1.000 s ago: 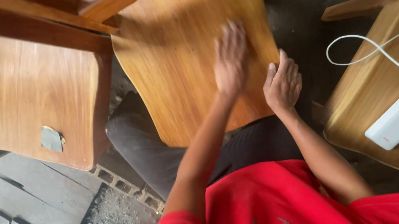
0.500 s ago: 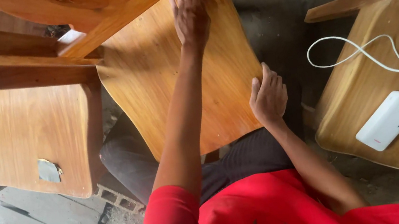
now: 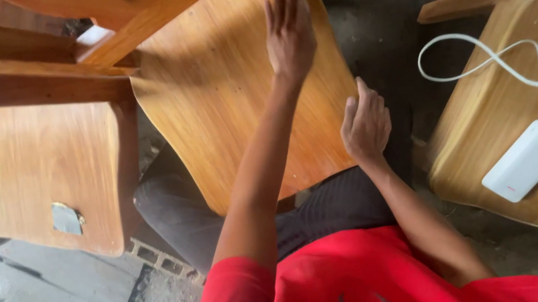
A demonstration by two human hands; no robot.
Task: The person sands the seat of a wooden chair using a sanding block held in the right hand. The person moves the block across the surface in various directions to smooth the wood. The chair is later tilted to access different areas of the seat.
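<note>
Two hands (image 3: 290, 30) on one chair seat (image 3: 226, 100)

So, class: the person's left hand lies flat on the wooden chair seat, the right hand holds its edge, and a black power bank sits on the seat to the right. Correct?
Not quite. The head view shows the power bank is white, not black. The left hand does lie flat on the wooden chair seat, and the right hand holds its edge.

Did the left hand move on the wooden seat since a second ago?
Yes. The left hand slid from the middle of the wooden seat up to its far edge.
</note>
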